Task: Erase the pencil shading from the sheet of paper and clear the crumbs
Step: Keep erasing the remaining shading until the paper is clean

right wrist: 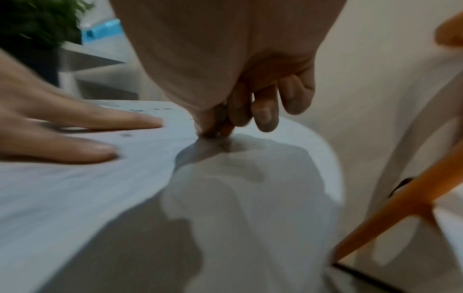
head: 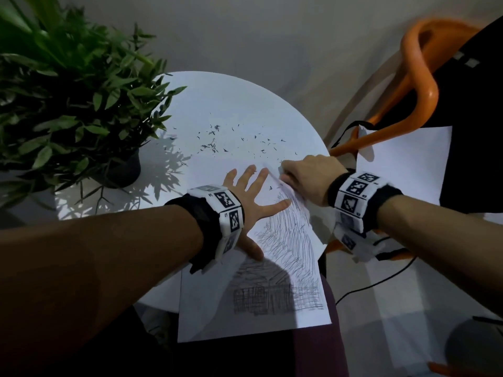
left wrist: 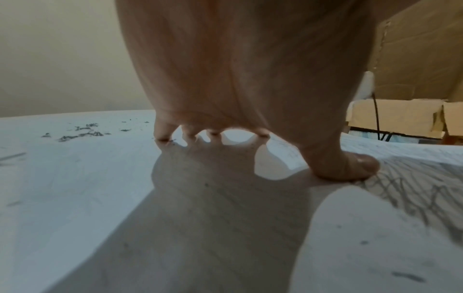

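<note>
Two hands are working the thin, floppy sheet of paper (head: pixel 283 257): the left hand (head: pixel 245 197) is pressing it flat with spread fingers, while the right hand (head: pixel 307 178) is pinching its far corner, likely tearable there.

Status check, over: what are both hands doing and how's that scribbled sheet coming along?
Left hand flat, pressing sheet of paper. Right hand pinching sheet's far edge, lifting it. Pencil shading mostly unerased. Crumbs scattered on round table beyond.

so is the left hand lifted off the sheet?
No, the left hand lies flat with fingers spread, pressing on the sheet.
</note>
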`<state>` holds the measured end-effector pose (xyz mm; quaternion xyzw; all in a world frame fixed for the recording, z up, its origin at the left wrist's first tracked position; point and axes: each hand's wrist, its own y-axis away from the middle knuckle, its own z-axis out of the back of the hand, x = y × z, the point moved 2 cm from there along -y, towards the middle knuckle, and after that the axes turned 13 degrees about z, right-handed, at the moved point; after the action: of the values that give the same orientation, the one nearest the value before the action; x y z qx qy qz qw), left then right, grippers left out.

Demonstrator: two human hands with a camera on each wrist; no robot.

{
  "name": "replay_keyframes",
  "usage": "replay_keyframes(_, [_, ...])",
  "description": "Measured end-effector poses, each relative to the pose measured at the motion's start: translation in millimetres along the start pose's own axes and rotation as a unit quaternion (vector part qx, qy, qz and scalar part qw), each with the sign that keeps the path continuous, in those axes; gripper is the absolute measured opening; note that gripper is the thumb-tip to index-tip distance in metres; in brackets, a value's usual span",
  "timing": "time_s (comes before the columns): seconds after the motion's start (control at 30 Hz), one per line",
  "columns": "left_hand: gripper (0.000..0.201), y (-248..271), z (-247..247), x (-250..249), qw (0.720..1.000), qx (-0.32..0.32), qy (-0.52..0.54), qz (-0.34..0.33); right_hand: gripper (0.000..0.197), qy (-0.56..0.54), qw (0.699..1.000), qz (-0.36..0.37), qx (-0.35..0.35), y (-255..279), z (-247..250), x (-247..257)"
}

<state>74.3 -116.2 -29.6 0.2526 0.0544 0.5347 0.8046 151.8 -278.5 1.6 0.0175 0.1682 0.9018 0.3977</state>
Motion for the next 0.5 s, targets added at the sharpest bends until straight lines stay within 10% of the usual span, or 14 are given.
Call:
replay_keyframes(0.27, [0.121, -2.7, -4.4, -1.7, 1.0, 0.001, -0.009, 0.001, 0.031, -0.08, 0.994, -0.022, -0.07, -1.5, 15.8, -19.3])
replay_keyframes(0.5, [0.123, 1.1, -1.9, -2.9, 1.0, 0.004, -0.01, 0.0, 0.026, -0.071, 0.996, 0.061, 0.011, 11.4, -3.1, 4.4])
